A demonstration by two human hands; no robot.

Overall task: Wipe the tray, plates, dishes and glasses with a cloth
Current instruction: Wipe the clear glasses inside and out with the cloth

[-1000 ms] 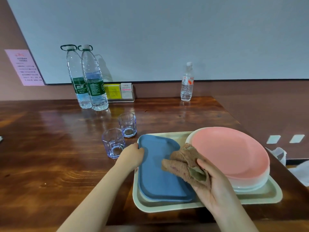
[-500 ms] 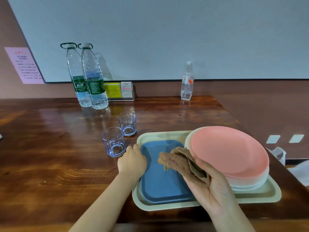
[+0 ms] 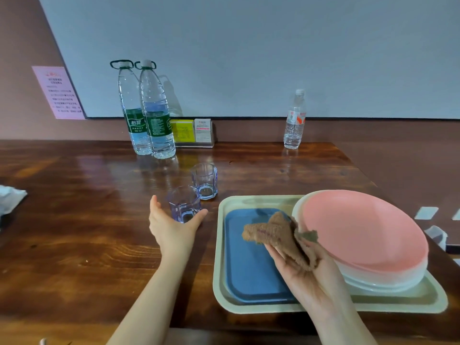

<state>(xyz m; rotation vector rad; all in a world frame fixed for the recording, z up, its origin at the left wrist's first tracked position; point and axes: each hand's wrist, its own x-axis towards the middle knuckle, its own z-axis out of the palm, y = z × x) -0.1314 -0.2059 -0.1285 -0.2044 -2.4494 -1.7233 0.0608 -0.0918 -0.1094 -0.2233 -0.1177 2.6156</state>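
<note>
A cream tray point(image 3: 249, 308) lies on the wooden table. In it sit a blue rectangular dish point(image 3: 249, 272) on the left and a pink plate point(image 3: 358, 230) stacked on white plates point(image 3: 388, 280) on the right. My right hand point(image 3: 311, 280) holds a brown cloth point(image 3: 276, 235) above the blue dish. Two clear bluish glasses stand left of the tray. My left hand point(image 3: 171, 227) is spread around the near glass point(image 3: 184, 205), thumb and fingers on either side, not closed on it. The far glass point(image 3: 204, 181) stands behind.
Two large water bottles point(image 3: 151, 113) and a small bottle point(image 3: 295, 120) stand by the back wall, with a card holder point(image 3: 194, 133) between them. White crumpled material point(image 3: 10, 197) lies at the left edge. The table's right edge runs just past the tray.
My left hand let go of the blue dish's left edge and moved up-left to the near glass. The right hand with the cloth stayed over the dish.
</note>
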